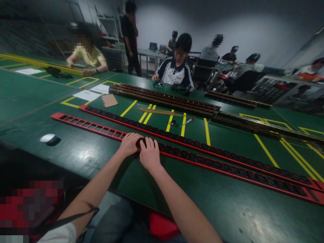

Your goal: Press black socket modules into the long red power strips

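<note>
Both hands meet at the middle of the nearer long red rail [92, 127], which lies slantwise across the green table. My left hand [129, 143] curls over it, fingertips against a dark socket module [140, 141]. Beside it my right hand [150, 154] bends its fingers down onto the same module, which they partly hide. Left of my hands the rail's square openings are bare; to the right, black socket modules [192, 156] fill it in a row. A second red rail [174, 137] runs parallel just behind, filled with black modules.
A white computer mouse [48, 138] lies at left. Behind the rails are a cardboard piece [110, 100], white papers [87, 95], thin brown strips [162, 111], a red-and-white tool [187, 121] and stacked dark rails [164, 99]. A co-worker [174, 69] sits opposite, another [88, 55] at far left.
</note>
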